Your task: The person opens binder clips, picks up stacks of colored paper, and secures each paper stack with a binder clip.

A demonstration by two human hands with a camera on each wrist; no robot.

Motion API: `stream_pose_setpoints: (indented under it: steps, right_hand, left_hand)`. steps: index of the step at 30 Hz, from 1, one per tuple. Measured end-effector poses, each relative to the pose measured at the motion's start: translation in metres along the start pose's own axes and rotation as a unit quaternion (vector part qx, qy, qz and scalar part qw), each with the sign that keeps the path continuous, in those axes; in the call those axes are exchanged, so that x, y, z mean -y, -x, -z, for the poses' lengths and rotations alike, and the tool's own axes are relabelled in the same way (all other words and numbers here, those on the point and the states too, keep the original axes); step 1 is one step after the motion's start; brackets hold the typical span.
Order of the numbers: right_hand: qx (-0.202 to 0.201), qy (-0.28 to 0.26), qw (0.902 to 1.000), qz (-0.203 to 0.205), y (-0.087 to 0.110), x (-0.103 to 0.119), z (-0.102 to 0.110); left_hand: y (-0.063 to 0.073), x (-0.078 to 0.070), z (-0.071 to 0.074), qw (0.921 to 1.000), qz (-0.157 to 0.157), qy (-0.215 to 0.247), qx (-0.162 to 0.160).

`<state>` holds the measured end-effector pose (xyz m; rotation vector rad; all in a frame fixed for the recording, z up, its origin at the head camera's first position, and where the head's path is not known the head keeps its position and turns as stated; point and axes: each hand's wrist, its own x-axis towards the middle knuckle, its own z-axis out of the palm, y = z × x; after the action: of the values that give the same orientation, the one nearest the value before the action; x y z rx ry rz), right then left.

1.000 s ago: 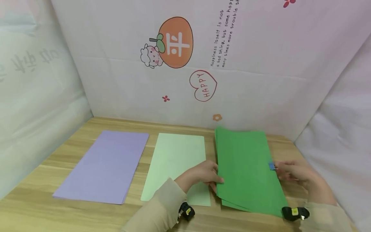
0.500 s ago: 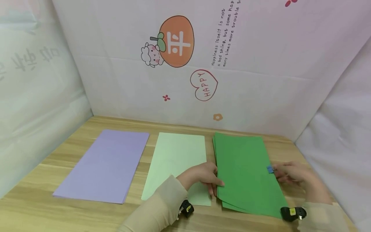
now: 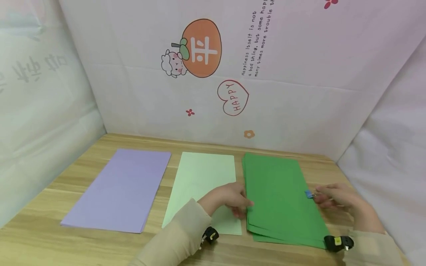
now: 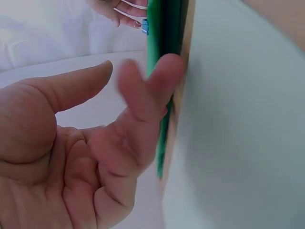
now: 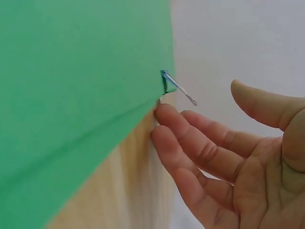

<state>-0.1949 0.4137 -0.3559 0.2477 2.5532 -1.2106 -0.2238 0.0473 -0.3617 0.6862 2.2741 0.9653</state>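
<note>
A stack of dark green paper sheets (image 3: 276, 195) lies on the right of the table, its lower edges slightly fanned. A blue binder clip (image 3: 309, 194) with wire handles sits on the stack's right edge. My left hand (image 3: 229, 197) is at the stack's left edge, over the pale green paper (image 3: 203, 173). In the left wrist view its thumb and fingers stand apart with nothing between them. My right hand (image 5: 228, 162) is beside the clip, fingertips just below the wire handle and thumb spread away from it.
A stack of light purple paper (image 3: 119, 188) lies on the left of the wooden table (image 3: 36, 225). A white printed cloth (image 3: 139, 92) stands behind, and more white cloth (image 3: 392, 147) closes off the right side. Each wrist wears a black strap device (image 3: 338, 242).
The green stack has come down flatter and shifted slightly left and nearer. My left fingers have come off its edge. My right hand has stayed by the clip.
</note>
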Motion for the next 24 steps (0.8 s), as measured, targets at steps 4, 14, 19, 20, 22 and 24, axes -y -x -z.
stream_pose_setpoints:
  steps: [4,14,19,20,22,24]
  right_hand:
    - [0.007,0.008,0.9999,0.007,0.0,0.004,0.001]
    - [0.004,0.097,0.9939,0.052,0.011,0.028,0.01]
    - [-0.013,0.139,0.987,0.08,0.022,0.041,0.015]
    - [-0.015,0.145,0.9856,0.085,0.025,0.043,0.017]
    - [-0.024,0.159,0.9825,0.094,0.031,0.046,0.02]
    - [-0.032,0.173,0.9792,0.101,0.037,0.049,0.024]
  left_hand:
    - [0.007,-0.003,0.009,0.9992,0.005,-0.033,-0.02]
    - [0.034,0.01,0.032,0.9765,-0.105,-0.184,-0.038]
    - [0.055,0.023,0.037,0.9566,-0.119,-0.264,-0.033]
    - [0.058,0.026,0.038,0.9522,-0.12,-0.279,-0.034]
    - [0.063,0.031,0.04,0.9421,-0.12,-0.311,-0.04]
    - [0.067,0.038,0.042,0.932,-0.119,-0.34,-0.045]
